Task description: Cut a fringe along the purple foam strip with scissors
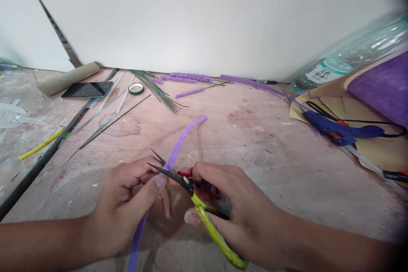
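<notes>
Between thumb and fingers, my left hand (130, 197) pinches a long purple strip (179, 142). Small cuts run along one edge of the strip's far part, and its other end hangs down below my hand. My right hand (237, 204) grips a pair of scissors (204, 212) with yellow and red handles and dark pointed blades. The blades are parted, with the strip between them close to my left thumb. Part of the red handle is hidden by my right fingers.
At the back lie purple flower-like stems (188, 77), green wires (156, 89) and a roll of green tape (136, 89). A phone (87, 89) leans near a cardboard tube (70, 78) on the left. To the right are a blue glue gun (341, 129) and a plastic bottle (347, 61).
</notes>
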`<move>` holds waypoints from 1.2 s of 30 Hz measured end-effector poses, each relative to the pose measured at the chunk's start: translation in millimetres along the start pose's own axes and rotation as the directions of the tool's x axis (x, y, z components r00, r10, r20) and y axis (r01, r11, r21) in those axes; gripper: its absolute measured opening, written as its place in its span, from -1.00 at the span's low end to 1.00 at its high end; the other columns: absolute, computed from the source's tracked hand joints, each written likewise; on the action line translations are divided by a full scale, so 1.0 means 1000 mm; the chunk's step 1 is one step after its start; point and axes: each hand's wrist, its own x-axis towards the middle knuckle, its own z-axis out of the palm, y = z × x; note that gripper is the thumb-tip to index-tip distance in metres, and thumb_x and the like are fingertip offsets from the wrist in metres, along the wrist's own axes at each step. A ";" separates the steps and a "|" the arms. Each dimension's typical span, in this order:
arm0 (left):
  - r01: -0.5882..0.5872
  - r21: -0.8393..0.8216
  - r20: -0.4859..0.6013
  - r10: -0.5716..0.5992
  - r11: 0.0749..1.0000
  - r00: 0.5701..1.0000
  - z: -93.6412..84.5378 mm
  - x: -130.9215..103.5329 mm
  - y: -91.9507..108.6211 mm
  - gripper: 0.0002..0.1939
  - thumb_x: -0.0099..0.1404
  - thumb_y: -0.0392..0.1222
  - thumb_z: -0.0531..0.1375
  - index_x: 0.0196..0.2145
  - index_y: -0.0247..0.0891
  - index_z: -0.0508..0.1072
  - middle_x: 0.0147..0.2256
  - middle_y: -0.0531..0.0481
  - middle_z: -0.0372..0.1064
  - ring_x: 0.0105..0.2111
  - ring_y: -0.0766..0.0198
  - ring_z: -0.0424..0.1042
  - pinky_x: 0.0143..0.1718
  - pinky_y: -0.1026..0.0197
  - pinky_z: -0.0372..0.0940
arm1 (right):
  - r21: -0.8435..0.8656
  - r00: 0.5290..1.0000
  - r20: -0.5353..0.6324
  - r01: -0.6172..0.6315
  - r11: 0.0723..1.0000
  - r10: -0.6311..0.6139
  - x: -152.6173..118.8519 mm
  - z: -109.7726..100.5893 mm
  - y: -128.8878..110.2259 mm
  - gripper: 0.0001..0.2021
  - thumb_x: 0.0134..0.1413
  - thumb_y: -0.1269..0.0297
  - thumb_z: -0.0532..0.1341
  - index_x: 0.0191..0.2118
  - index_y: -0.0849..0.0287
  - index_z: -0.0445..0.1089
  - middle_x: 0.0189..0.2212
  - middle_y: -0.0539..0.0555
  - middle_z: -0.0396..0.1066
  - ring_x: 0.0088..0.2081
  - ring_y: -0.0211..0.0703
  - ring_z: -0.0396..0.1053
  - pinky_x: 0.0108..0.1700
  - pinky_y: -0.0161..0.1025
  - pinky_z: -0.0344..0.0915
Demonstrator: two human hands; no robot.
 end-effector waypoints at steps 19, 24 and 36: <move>0.030 -0.072 0.034 -0.028 0.997 0.999 -0.003 0.004 0.003 -0.75 0.38 -0.33 0.12 -0.41 -0.27 0.54 -0.65 0.07 0.53 -0.67 0.38 0.46 -0.58 0.42 0.25 | 0.191 0.999 0.041 0.022 0.981 -0.030 -0.003 0.003 0.002 -0.57 0.25 -0.03 0.18 -0.52 0.15 0.15 -0.61 -0.13 0.01 -0.56 -0.33 -0.03 -0.51 -0.31 -0.05; 0.027 -0.067 0.019 -0.026 0.997 0.999 -0.002 0.004 0.003 -0.76 0.37 -0.31 0.13 -0.42 -0.29 0.55 -0.66 0.04 0.52 -0.68 0.36 0.46 -0.58 0.40 0.25 | 0.237 0.998 0.052 0.027 0.971 -0.041 -0.005 0.004 0.004 -0.53 0.27 -0.09 0.16 -0.52 0.16 0.19 -0.60 -0.10 0.08 -0.54 -0.33 -0.02 -0.48 -0.28 -0.04; 0.093 -0.116 0.066 -0.086 0.989 0.994 -0.003 0.005 0.004 -0.76 0.40 -0.26 0.15 -0.37 -0.28 0.59 -0.66 0.06 0.52 -0.68 0.39 0.42 -0.56 0.37 0.19 | 0.489 0.987 0.156 -0.037 0.871 -0.046 -0.003 -0.002 0.001 -0.51 0.25 -0.14 0.17 -0.50 0.14 0.11 -0.56 -0.11 0.00 -0.51 -0.32 -0.04 -0.48 -0.30 -0.05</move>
